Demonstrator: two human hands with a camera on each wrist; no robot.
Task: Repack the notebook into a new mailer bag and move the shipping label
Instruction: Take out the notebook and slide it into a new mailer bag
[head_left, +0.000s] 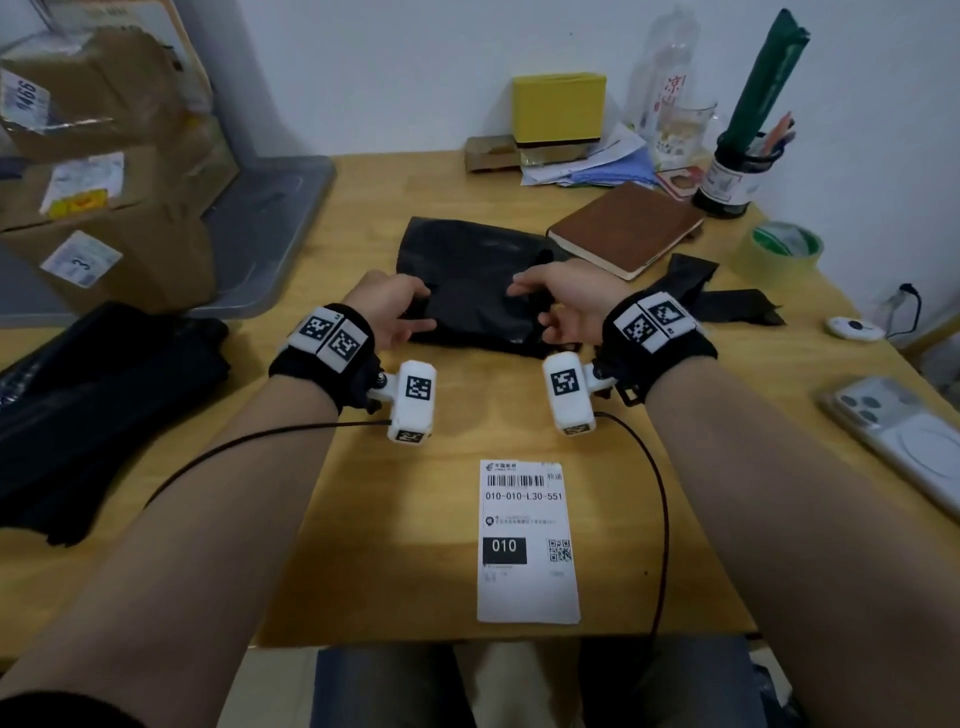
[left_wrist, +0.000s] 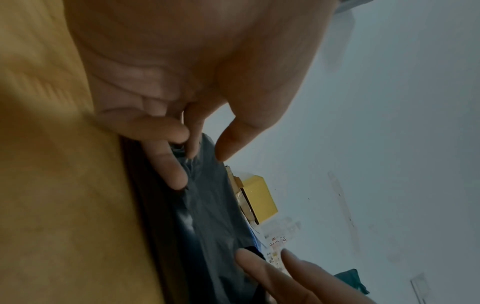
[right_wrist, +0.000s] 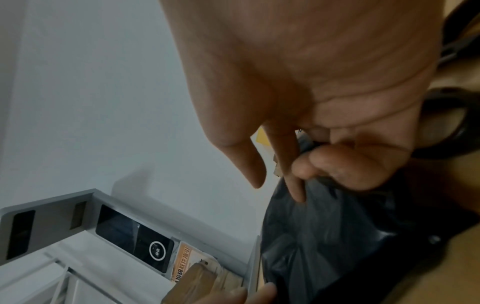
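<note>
At mid-frame in the head view, a black mailer bag (head_left: 470, 280) lies crumpled on the wooden bench (head_left: 363, 493). The left hand (head_left: 390, 307) pinches its near left edge with curled fingers (left_wrist: 166, 131); the right hand (head_left: 558, 306) grips the near right edge, fingers (right_wrist: 335, 164) bunched on plastic. The brown notebook (head_left: 626, 226) rests upper right, beside the bag. The shipping label (head_left: 525, 540) lies flat at lower centre.

1. The shipping label (head_left: 527, 540) is showing small print too fine to read.
2. The phone (head_left: 904, 441) is running off the head view's right edge.
3. Blur is smearing the desk (left_wrist: 52, 185) in the left wrist view.
</note>
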